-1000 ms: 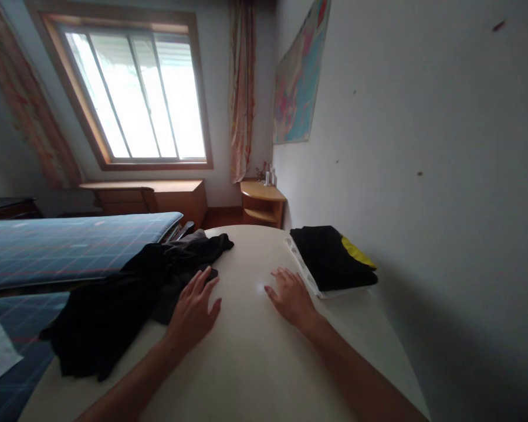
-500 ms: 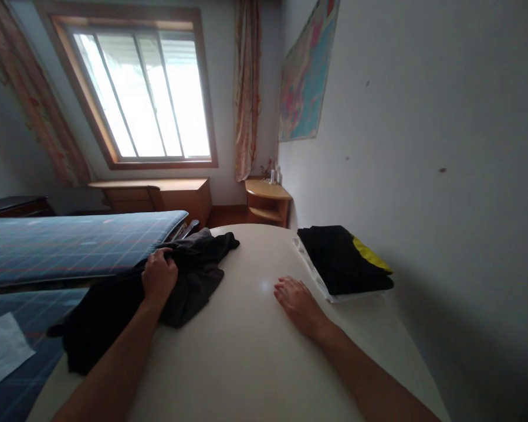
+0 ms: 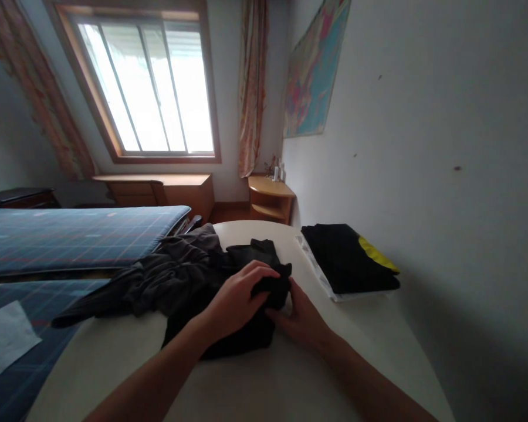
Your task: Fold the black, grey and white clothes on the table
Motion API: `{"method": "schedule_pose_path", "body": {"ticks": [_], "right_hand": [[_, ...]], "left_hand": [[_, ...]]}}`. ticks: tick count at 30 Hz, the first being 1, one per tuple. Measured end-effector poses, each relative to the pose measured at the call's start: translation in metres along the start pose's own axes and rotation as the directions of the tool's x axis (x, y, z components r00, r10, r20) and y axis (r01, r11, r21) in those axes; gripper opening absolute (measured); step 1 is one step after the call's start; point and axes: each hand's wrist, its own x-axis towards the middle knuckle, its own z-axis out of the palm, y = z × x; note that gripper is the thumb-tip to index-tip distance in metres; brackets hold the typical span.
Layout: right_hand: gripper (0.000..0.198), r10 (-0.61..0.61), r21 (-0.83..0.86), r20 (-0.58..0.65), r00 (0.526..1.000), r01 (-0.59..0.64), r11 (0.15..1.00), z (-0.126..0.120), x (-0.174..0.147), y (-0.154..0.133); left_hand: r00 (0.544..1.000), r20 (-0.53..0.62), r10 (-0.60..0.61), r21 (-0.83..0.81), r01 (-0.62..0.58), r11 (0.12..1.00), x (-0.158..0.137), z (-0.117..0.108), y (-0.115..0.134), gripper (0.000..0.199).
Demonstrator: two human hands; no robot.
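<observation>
A crumpled black garment (image 3: 242, 340) lies on the white table (image 3: 264, 392) in front of me; its exact kind does not show. My left hand (image 3: 242, 293) is closed on a bunched part of it, fingers curled over the cloth. At the garment's right edge, my right hand (image 3: 301, 319) has its thumb on the near side and its fingers partly hidden behind the fabric, the cloth between them. Dark grey rumpled cloth (image 3: 167, 275) spreads to the left, touching the black part and hanging over the table's left edge. Whether both are one piece, I cannot tell.
On the table's right, beside the wall, a folded black garment with a yellow patch (image 3: 347, 261) rests on white plastic (image 3: 314, 269). Left of the table are blue plaid mattresses (image 3: 83, 234) and a white paper (image 3: 9, 337). A corner shelf (image 3: 270, 187) stands behind.
My left hand has moved right, bringing the black cloth to the middle of the table. My right hand, earlier lying on the bare tabletop, now grips the cloth's edge. Grey cloth shows more at left.
</observation>
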Motion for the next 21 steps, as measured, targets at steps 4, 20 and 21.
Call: {"method": "schedule_pose_path", "body": {"ticks": [4,20,21], "right_hand": [[0.034,0.110,0.066,0.050,0.993,-0.114,0.991,-0.012,0.006,0.001],[0.030,0.161,-0.240,-0.179,0.971,-0.201,0.950,-0.048,0.017,0.022],[0.030,0.206,-0.257,-0.157,0.966,-0.241,0.936,-0.049,0.018,0.021]], "left_hand": [[0.952,0.265,-0.154,0.070,0.141,0.988,-0.011,0.004,-0.002,0.070],[0.900,-0.147,-0.411,-0.015,0.413,0.910,0.003,-0.023,-0.057,0.024],[0.892,-0.163,-0.422,-0.013,0.426,0.905,0.002,-0.027,-0.059,0.026]]}}
